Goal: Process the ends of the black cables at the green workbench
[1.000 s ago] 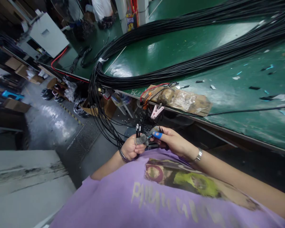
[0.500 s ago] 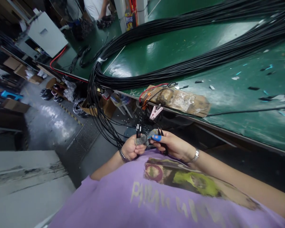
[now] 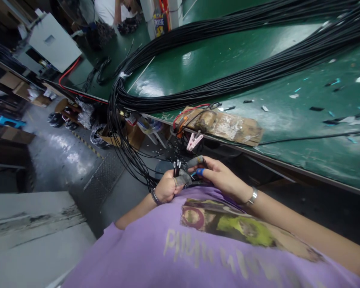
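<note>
My left hand [image 3: 167, 187], with a grey cover on its thumb, is closed around several black cables [image 3: 176, 170]. Their short ends with white tips stick up above the fist. Just to the right, my right hand [image 3: 223, 176] has its fingers bent in a pinch, a blue cover on the thumb and a grey one on a finger. A thin blue wire [image 3: 193, 174] shows between the two hands, close to the right thumb. Among the right fingers sits a small black hand tool [image 3: 205, 163], mostly hidden. Both hands are in front of the purple shirt [image 3: 144, 248].
A long bundle of black cables [image 3: 180, 100] loops over the green table [image 3: 174, 76] and hangs off its edge. A taped wooden block [image 3: 228, 126] and a pink clip [image 3: 194, 141] are at that edge. Cut scraps [image 3: 316, 108] lie at right. Another person's arm [image 3: 117, 12] shows far back.
My right hand has turned and its finger has lifted, so the black tool is now more hidden. The left hand has shifted slightly right. The view has moved a little.
</note>
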`<control>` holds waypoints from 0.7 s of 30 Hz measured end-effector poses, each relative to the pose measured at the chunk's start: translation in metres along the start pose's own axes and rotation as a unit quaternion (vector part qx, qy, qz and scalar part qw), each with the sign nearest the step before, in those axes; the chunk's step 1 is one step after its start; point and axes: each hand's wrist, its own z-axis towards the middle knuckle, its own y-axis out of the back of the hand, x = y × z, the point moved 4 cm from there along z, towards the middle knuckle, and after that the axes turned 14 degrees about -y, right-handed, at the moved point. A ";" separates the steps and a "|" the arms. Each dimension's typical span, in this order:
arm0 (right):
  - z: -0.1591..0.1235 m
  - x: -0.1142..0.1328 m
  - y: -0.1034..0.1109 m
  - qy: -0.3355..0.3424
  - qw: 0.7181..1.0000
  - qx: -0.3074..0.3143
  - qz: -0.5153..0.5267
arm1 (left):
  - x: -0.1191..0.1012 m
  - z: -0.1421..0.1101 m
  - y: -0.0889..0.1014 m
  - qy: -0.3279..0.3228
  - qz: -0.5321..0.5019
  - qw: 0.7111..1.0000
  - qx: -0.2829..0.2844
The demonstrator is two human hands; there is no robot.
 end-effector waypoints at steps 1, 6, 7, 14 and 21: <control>-0.002 0.004 0.002 0.024 0.999 -0.004 -0.034 | -0.001 0.000 -0.001 -0.006 0.005 1.000 0.004; -0.004 0.008 0.001 0.084 0.981 -0.009 -0.174 | -0.006 -0.003 -0.006 -0.014 0.032 0.999 0.013; -0.002 0.006 0.000 0.079 0.980 -0.007 -0.180 | -0.007 -0.004 -0.007 -0.011 0.038 0.999 0.017; 0.010 -0.005 0.014 0.082 0.972 -0.153 -0.161 | -0.004 -0.007 -0.001 0.007 -0.006 1.000 0.021; -0.016 -0.003 0.008 0.133 0.897 -0.125 -0.402 | 0.001 -0.002 0.014 0.009 -0.153 0.987 -0.049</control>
